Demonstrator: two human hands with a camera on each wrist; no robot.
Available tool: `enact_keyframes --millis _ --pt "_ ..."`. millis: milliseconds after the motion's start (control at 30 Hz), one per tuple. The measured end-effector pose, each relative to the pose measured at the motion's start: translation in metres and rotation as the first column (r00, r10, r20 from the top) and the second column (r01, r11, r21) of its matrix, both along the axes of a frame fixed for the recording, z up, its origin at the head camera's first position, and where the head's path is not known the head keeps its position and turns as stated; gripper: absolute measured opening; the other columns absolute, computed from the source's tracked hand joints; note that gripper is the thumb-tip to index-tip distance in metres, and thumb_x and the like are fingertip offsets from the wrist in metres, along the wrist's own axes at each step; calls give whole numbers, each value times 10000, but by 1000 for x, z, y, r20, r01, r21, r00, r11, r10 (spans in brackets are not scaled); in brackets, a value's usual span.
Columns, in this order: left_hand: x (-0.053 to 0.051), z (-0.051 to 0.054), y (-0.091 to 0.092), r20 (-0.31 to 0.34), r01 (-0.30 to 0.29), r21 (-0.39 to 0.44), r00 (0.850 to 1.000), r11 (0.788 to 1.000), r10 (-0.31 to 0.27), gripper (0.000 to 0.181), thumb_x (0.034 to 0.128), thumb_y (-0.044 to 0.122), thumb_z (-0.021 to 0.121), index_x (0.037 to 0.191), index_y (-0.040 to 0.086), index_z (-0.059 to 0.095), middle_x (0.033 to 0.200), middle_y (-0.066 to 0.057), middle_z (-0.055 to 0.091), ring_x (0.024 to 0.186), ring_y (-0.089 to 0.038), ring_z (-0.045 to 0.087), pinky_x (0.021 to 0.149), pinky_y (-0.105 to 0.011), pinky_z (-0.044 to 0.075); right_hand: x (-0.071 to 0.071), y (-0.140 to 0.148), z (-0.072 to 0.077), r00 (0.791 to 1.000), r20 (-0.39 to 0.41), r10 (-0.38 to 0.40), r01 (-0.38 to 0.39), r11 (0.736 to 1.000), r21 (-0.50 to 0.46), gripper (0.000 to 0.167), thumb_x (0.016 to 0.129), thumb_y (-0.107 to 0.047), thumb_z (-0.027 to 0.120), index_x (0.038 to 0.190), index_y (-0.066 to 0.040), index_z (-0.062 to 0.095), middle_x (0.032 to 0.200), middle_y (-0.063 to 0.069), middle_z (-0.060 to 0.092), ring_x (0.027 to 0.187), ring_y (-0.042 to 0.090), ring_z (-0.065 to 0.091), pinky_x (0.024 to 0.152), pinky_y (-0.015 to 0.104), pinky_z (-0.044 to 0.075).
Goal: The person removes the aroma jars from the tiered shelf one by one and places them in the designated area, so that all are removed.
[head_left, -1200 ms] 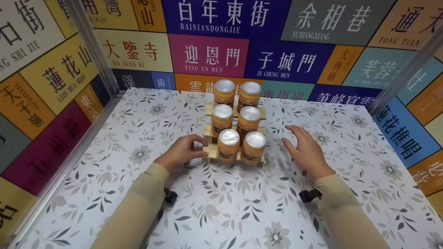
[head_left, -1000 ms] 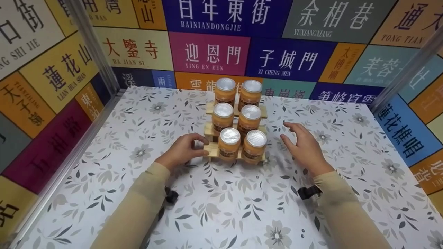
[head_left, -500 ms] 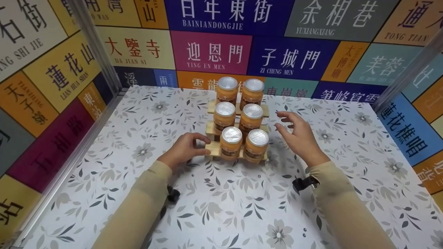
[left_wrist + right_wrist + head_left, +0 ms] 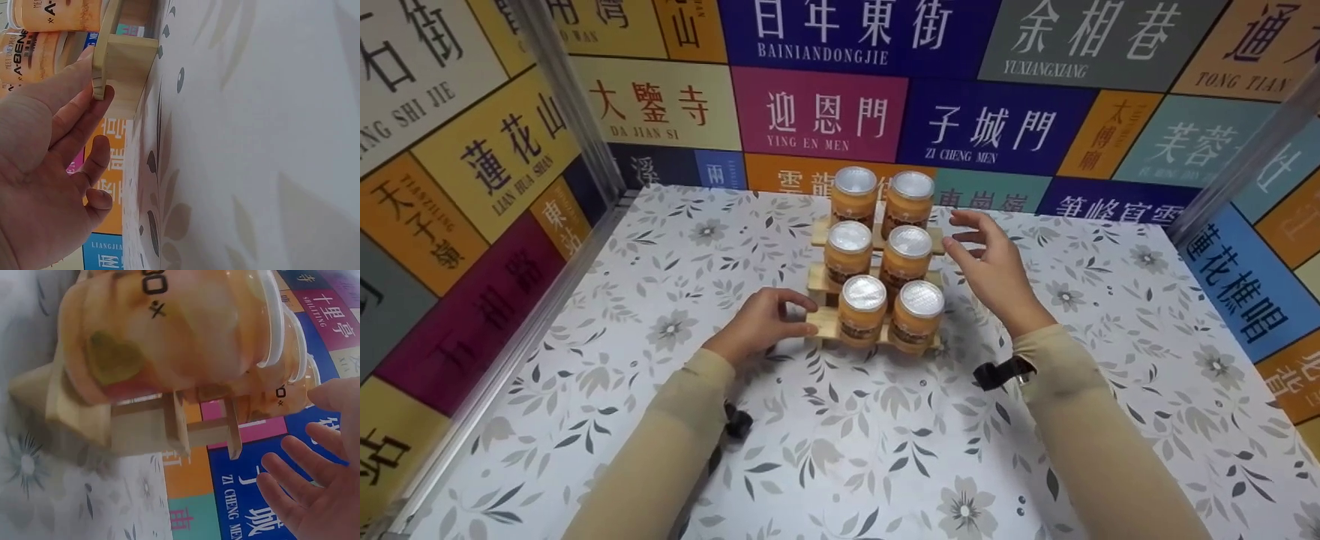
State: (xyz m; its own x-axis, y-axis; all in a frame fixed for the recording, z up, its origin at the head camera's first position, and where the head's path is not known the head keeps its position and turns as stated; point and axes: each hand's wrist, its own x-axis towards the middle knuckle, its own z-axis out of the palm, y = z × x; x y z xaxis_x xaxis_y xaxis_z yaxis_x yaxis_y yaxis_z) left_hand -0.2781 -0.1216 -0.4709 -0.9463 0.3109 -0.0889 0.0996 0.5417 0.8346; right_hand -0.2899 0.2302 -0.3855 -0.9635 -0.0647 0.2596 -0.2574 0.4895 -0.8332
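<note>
A tiered wooden stand holds several orange jars with silvery tops, in pairs on its steps. My left hand pinches the left end of the lowest step between thumb and fingers; the left wrist view shows the board edge there. My right hand hovers by the right end of the top step, fingers extended and holding nothing. In the right wrist view, its spread fingers stand apart from the stand. A front jar and its neighbour stand upright on the lowest step.
The stand sits on a table with a white leaf-and-flower cover. Panels with Chinese street names rise behind it and on both sides. A metal corner post runs up at the left.
My right hand has moved forward and left, from beside the lower steps to near the top step. My left hand keeps its place on the lowest step. The jars stay put.
</note>
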Motion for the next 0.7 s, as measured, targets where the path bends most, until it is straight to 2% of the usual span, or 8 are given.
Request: enact_keyframes --millis 233,500,700 --pt "1 0 2 -20 -3 -5 1000 1000 3 311 842 234 869 1133 214 763 1086 -99 714 839 -192 560 766 -342 449 -13 -14 11 999 45 -13 16 996 -86 562 1008 -362 668 1501 -176 473 1486 55 524 1329 246 523 1107 445 413" --pt "2 -1 2 -29 -10 2 1000 1000 10 286 858 238 859 1127 215 763 1053 -89 703 806 -182 535 726 -334 429 -28 -26 16 999 42 11 -7 995 -96 678 972 -431 705 1527 -151 434 1514 83 496 1352 267 507 1121 447 415" --pt "2 -1 2 -17 -18 2 1000 1000 18 283 859 240 859 1123 218 759 1016 -106 687 805 -179 538 723 -332 429 -39 -34 17 998 65 20 -13 995 -104 677 972 -427 704 1524 -141 433 1510 93 507 1334 258 514 1094 452 431"
